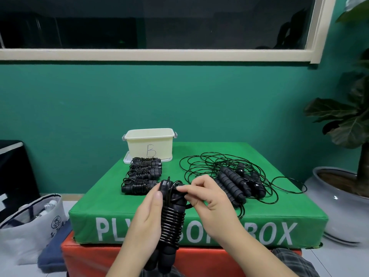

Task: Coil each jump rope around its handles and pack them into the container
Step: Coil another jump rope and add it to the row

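Left hand [146, 213] wrapped round coiled jump rope [172, 222]; right hand [207, 198] pinching its cord end near top. Held above green box [259, 208] front edge.

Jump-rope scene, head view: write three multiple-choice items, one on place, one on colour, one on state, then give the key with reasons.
1. Where does the cream container stand?
A. at the far left of the green plyo box
B. on the floor
C. on the window sill

2. What colour is the letter B on the container?
A. red
B. black
C. white

3. How is the jump rope in the left hand and right hand?
A. lying loose
B. cut in two
C. mostly coiled round its handles

Key: 1 A, it stands behind the row of coiled ropes; 2 B, dark strokes on cream; 3 C, tight turns wrap the handles, unlike the loose ropes.
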`<action>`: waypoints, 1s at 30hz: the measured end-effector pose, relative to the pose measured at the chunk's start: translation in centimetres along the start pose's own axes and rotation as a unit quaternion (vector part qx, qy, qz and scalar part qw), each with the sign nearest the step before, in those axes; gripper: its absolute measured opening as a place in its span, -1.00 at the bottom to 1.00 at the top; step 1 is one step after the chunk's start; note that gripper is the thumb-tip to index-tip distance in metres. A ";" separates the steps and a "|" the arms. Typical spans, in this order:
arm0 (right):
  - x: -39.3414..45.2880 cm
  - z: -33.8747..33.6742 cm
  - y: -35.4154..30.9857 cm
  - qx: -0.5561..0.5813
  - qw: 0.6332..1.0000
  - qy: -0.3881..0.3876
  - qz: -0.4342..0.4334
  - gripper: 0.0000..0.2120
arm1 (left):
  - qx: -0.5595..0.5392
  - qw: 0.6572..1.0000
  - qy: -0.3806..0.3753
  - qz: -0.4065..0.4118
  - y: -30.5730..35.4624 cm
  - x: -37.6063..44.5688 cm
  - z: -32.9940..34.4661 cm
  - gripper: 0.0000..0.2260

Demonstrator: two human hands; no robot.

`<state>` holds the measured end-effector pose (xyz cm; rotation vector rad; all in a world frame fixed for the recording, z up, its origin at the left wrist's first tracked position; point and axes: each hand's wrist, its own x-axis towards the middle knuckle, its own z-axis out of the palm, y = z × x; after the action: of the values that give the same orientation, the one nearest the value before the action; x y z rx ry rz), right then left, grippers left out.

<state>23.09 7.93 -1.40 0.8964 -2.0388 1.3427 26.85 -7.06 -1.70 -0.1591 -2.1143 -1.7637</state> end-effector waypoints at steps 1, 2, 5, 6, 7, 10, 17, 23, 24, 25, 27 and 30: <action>0.0 0.1 -0.1 0.004 1.000 0.003 0.003 -0.68 | 0.002 1.000 -0.002 -0.006 0.1 0.0 0.0 -0.69; 0.0 0.1 -0.2 0.008 1.000 0.008 0.006 -0.69 | 0.002 1.000 -0.004 -0.011 0.2 0.0 0.0 -0.73; -0.1 0.3 -0.4 0.023 0.999 0.028 0.021 -0.69 | 0.005 1.000 -0.001 -0.017 0.4 -0.1 0.0 -0.77; -0.2 0.4 -0.4 0.023 0.999 0.038 0.025 -0.69 | 0.012 1.000 0.001 -0.017 0.4 -0.1 0.1 -0.78; -0.3 0.5 -0.5 0.017 0.998 0.051 0.026 -0.69 | 0.019 1.000 0.003 -0.016 0.6 -0.2 0.1 -0.77; -0.5 0.7 -0.8 -0.025 0.996 0.081 0.020 -0.76 | 0.034 0.999 0.005 -0.014 0.8 -0.2 0.1 -0.76; -0.3 0.7 -1.6 -0.047 0.997 0.060 -0.023 -0.83 | 0.033 0.999 0.016 -0.008 0.1 -0.1 0.0 -0.46; 0.0 -0.2 -1.5 -0.010 0.999 0.039 -0.001 -0.75 | 0.051 0.999 0.019 -0.001 0.9 -0.7 0.6 -0.69; 0.0 -0.2 -1.4 -0.007 0.998 0.055 0.013 -0.76 | 0.064 0.998 0.017 0.006 1.1 -0.7 0.7 -0.70; 0.0 0.0 -1.3 0.000 0.997 0.076 0.030 -0.78 | 0.085 0.996 0.013 0.019 1.1 -0.7 0.7 -0.67; -0.3 0.6 -1.2 0.015 0.991 0.113 0.062 -0.82 | 0.139 0.989 0.004 0.041 1.0 -0.7 0.7 -0.56; -0.6 1.4 -1.2 -0.019 0.990 0.133 0.051 -0.85 | 0.197 0.979 0.003 0.057 0.8 -0.7 0.5 -0.45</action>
<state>24.28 6.41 -1.74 0.5682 -1.9172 1.3921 27.62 -6.31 -1.30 -0.1618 -2.3489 -1.2499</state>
